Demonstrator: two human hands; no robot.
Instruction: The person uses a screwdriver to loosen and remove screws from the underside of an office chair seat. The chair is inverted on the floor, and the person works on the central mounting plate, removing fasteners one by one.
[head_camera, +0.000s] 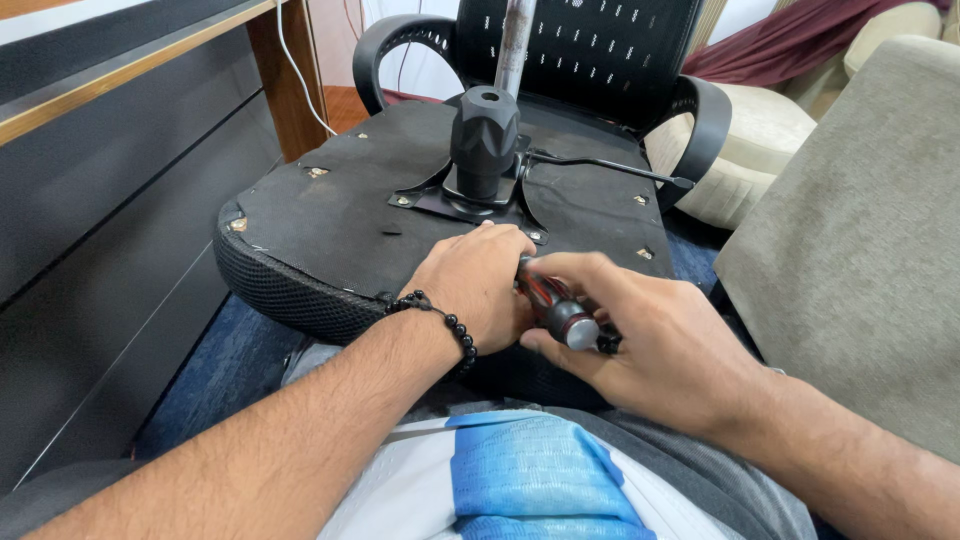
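An office chair lies overturned with the black underside of its seat (340, 200) facing up. A black metal bracket (430, 203) with a knobbed black column (484, 140) is fixed at the seat's middle. My right hand (640, 335) grips the red and black handle of a screwdriver (560, 310), which points toward the seat's near edge. My left hand (475, 285), with a black bead bracelet (452, 325) on the wrist, rests on the seat over the screwdriver's tip. The tip itself is hidden under my left hand.
A thin black lever (610, 168) sticks out right of the bracket. Curved armrests (700, 125) and a mesh backrest (590, 45) stand behind. A dark cabinet (100, 190) is at left, a beige cushion (860, 230) at right, blue carpet (225, 365) below.
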